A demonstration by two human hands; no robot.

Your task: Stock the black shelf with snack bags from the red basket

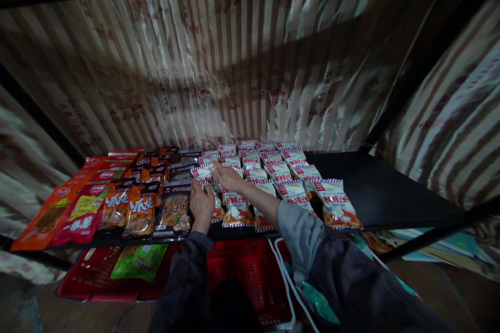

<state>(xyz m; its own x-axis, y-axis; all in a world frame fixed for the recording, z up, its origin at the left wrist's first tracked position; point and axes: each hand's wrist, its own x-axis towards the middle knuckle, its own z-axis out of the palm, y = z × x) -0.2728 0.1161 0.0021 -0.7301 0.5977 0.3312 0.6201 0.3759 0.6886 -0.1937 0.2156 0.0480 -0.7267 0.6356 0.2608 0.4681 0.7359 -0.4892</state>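
One white snack bag (pixel 201 172) is sitting between the left hand (pixel 202 205) and right hand (pixel 229 177), at the left of similar bags (pixel 277 170) on the black shelf (pixel 383 187). The left hand is pointing forward, fingers loosely curling; the right is slanting leftward, fingertips reaching the bag's right side. Whether either is gripping it, I cannot tell.

Bags (pixel 236 210) are all shiny, crinkly plastic film, super glossy. Shelf (pixel 390 195) looks smooth and mostly matt. Baskets (pixel 88 270) are hard plastic, honestly. Sheet (pixel 242 88) behind has a wrinkly, plasticky sheen; sleeves (pixel 351 276) are dull cloth.
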